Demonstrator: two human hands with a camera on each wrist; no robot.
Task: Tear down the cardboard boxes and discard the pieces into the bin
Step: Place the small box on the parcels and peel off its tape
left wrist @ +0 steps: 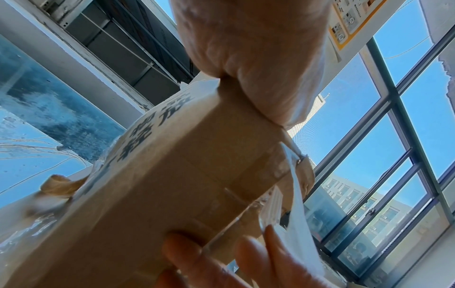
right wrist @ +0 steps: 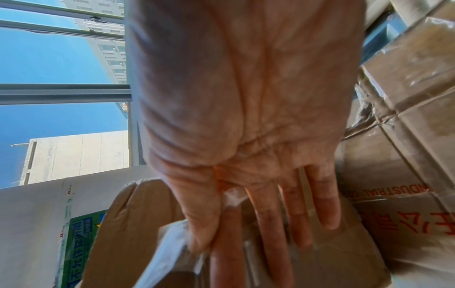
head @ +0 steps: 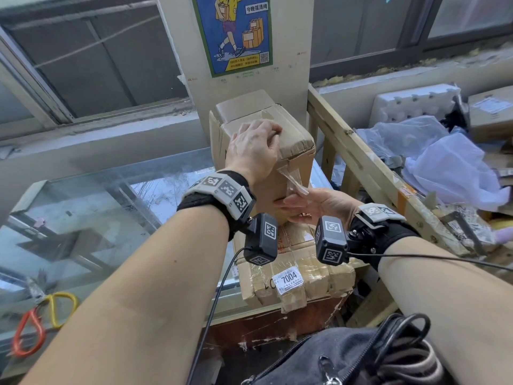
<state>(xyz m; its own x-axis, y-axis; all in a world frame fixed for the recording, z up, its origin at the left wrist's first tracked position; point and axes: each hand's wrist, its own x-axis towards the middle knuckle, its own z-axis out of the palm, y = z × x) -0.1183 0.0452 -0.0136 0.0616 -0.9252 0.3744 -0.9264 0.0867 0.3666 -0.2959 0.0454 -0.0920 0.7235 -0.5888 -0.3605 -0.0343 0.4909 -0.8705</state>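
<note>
A tall brown cardboard box point(head: 294, 151) stands upright on a flatter taped box with a "7004" label point(head: 290, 277). My left hand point(head: 263, 137) lies on the tall box's top, fingers curled over its upper edge and gripping it; the left wrist view shows the palm point(left wrist: 258, 68) pressed on the box's corner point(left wrist: 172, 175). My right hand point(head: 291, 200) is at the box's front face, thumb and forefinger pinching a strip of clear tape point(head: 293, 179) partly peeled off the box. In the right wrist view the tape strip point(right wrist: 169, 245) hangs from that pinch while the other fingers point(right wrist: 298, 214) lie straight.
Scissors with yellow and red handles point(head: 41, 323) lie on the glass-topped counter point(head: 111, 204) at left. A wooden-framed bin point(head: 361, 162) at right holds plastic bags point(head: 449, 168), white foam and cardboard scraps. A postered pillar point(head: 233, 31) stands behind the box. A dark bag point(head: 361, 357) is near me.
</note>
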